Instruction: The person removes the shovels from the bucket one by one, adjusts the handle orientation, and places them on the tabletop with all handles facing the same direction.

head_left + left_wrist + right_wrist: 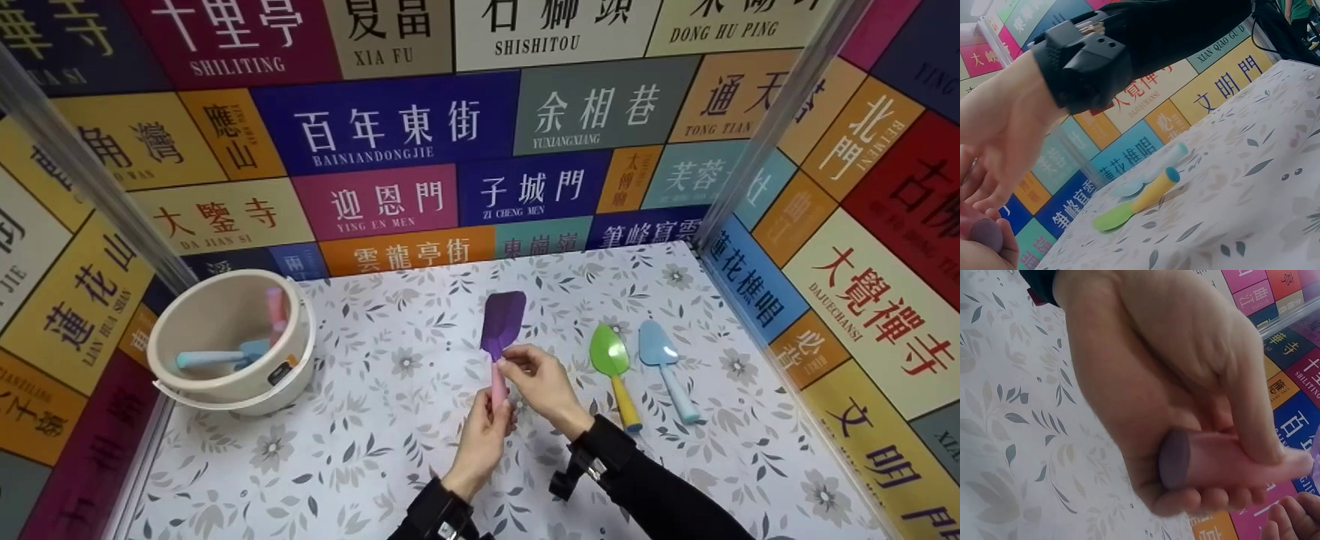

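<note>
A toy shovel with a purple blade (503, 319) and a pink handle is held upright over the patterned surface, its blade pointing away. My left hand (481, 435) grips the handle. In the right wrist view that hand's thumb lies along the pink handle (1224, 458), and the fingers curl beneath it; a dull purple end cap shows. My right hand (541, 381) pinches around the neck, where handle and blade meet. To the right lie a green toy trowel (610, 351) with a yellow handle and a light blue toy trowel (660, 346).
A cream bucket (225, 379) with a white handle stands at the left and holds a blue toy tool (214, 358) and a pink one (276, 307). Panels with printed signs (382, 127) enclose the back and sides. Clear corner strips (780, 120) run up the wall joints.
</note>
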Available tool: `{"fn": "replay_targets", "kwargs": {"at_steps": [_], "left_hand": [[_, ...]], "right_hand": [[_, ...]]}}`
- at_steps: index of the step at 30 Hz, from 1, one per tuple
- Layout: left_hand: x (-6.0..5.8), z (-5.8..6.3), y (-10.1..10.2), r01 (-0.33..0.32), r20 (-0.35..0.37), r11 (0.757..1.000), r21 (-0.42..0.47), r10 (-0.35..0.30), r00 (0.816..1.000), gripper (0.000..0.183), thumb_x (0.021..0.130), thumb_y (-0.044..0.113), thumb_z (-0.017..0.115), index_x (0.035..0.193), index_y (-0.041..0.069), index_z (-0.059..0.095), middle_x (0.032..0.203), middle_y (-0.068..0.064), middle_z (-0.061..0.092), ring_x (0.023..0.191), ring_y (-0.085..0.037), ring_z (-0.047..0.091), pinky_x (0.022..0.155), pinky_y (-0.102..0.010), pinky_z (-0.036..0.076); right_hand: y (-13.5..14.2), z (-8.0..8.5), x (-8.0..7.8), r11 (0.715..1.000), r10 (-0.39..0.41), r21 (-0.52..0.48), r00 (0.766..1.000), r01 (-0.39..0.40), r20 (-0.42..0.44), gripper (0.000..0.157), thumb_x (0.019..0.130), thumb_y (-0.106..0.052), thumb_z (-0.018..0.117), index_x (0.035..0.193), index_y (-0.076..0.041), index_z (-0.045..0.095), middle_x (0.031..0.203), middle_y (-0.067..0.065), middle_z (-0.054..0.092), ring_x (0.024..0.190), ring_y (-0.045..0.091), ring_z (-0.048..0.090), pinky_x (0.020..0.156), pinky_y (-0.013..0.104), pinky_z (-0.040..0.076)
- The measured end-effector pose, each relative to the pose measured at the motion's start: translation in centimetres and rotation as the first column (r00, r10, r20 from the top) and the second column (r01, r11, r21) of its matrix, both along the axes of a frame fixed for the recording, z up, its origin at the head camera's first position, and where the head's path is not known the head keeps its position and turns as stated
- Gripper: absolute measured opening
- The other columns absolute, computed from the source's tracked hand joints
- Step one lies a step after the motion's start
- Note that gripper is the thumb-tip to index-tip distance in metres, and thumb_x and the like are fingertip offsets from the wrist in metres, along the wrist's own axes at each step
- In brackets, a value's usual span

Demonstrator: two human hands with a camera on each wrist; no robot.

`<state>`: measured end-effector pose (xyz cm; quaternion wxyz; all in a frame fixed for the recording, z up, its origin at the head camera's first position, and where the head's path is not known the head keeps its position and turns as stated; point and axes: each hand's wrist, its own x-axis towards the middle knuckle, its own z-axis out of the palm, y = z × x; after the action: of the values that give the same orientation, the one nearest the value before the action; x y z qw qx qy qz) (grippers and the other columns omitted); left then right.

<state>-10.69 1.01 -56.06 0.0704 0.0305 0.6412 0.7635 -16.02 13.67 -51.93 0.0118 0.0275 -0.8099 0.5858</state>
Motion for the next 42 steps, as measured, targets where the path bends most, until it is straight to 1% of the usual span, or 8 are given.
{"fn": "replay_targets", "kwargs": {"at_steps": [5,15,26,33,36,38,40,42], "left_hand": [[0.2,-0.4,1.1,-0.052,0.008,0.998,0.029,0.052,0.999,0.017,0.111,0.002,0.046,0.124,-0.009,0.046,0.087,-0.001,0.051,0.077,-0.008,0.052,0.072,-0.020,0.045],[0.4,-0.9,2.3,-0.139,0.012,0.990,-0.028,0.139,0.990,0.015,0.109,0.004,0.053,0.121,-0.004,0.050,0.088,-0.003,0.054,0.079,-0.010,0.053,0.072,-0.021,0.046],[0.3,-1.0,2.3,-0.095,0.019,0.995,-0.002,0.095,0.995,0.018,0.109,0.003,0.051,0.124,-0.006,0.048,0.097,-0.006,0.060,0.087,-0.013,0.058,0.074,-0.020,0.049],[0.4,-1.0,1.1,-0.062,-0.074,0.991,-0.118,0.054,0.996,0.035,0.105,0.007,0.061,0.134,-0.009,0.049,0.118,-0.019,0.066,0.106,-0.021,0.065,0.086,-0.023,0.057],[0.4,-1.0,-0.2,-0.066,-0.166,0.971,-0.229,0.028,0.986,0.038,0.106,0.011,0.063,0.136,-0.008,0.051,0.120,-0.020,0.066,0.107,-0.027,0.067,0.091,-0.030,0.059],[0.3,-1.0,-1.4,-0.085,-0.251,0.940,-0.331,-0.001,0.968,0.038,0.105,0.012,0.064,0.136,-0.007,0.054,0.120,-0.019,0.066,0.107,-0.030,0.068,0.092,-0.035,0.060],[0.3,-1.1,-2.7,-0.125,-0.345,0.891,-0.436,-0.037,0.938,0.039,0.104,0.014,0.066,0.136,-0.006,0.056,0.121,-0.018,0.066,0.107,-0.032,0.067,0.091,-0.040,0.060],[0.2,-1.1,-4.1,-0.181,-0.427,0.827,-0.532,-0.078,0.901,0.040,0.102,0.016,0.068,0.135,-0.005,0.057,0.123,-0.018,0.066,0.107,-0.033,0.066,0.091,-0.044,0.060]], "right_hand": [[-0.7,0.0,0.2,1.000,0.001,0.002,1.000,-0.001,0.018,0.030,0.098,-0.012,0.074,0.120,0.008,0.070,0.109,0.020,0.076,0.097,0.024,0.072,0.092,0.036,0.059],[-0.9,-0.5,0.1,0.998,-0.015,0.057,1.000,0.015,0.002,0.030,0.095,-0.011,0.076,0.116,0.009,0.070,0.105,0.022,0.076,0.096,0.030,0.073,0.090,0.043,0.061],[-0.7,-0.1,0.2,0.999,-0.015,0.047,0.998,0.012,0.069,0.033,0.096,-0.011,0.073,0.123,0.009,0.069,0.108,0.021,0.075,0.097,0.026,0.071,0.090,0.038,0.059],[0.1,0.3,0.3,0.996,-0.012,0.084,0.999,0.008,0.046,0.032,0.097,-0.011,0.074,0.122,0.009,0.070,0.106,0.020,0.076,0.096,0.027,0.072,0.091,0.043,0.061],[0.7,0.4,0.3,0.995,-0.017,0.095,1.000,0.014,0.025,0.030,0.096,-0.010,0.075,0.119,0.009,0.070,0.103,0.019,0.076,0.092,0.024,0.071,0.088,0.039,0.061],[1.2,0.4,0.4,0.995,-0.024,0.098,1.000,0.023,0.015,0.028,0.096,-0.010,0.075,0.117,0.009,0.071,0.101,0.018,0.076,0.089,0.021,0.070,0.084,0.033,0.060],[1.8,0.4,0.5,0.995,-0.033,0.097,0.999,0.032,0.005,0.026,0.095,-0.009,0.076,0.114,0.008,0.072,0.099,0.018,0.076,0.087,0.018,0.069,0.080,0.028,0.059],[2.5,0.3,0.5,0.994,-0.039,0.099,0.999,0.039,0.002,0.024,0.095,-0.008,0.076,0.112,0.008,0.072,0.098,0.017,0.076,0.085,0.016,0.068,0.078,0.024,0.057]]}}
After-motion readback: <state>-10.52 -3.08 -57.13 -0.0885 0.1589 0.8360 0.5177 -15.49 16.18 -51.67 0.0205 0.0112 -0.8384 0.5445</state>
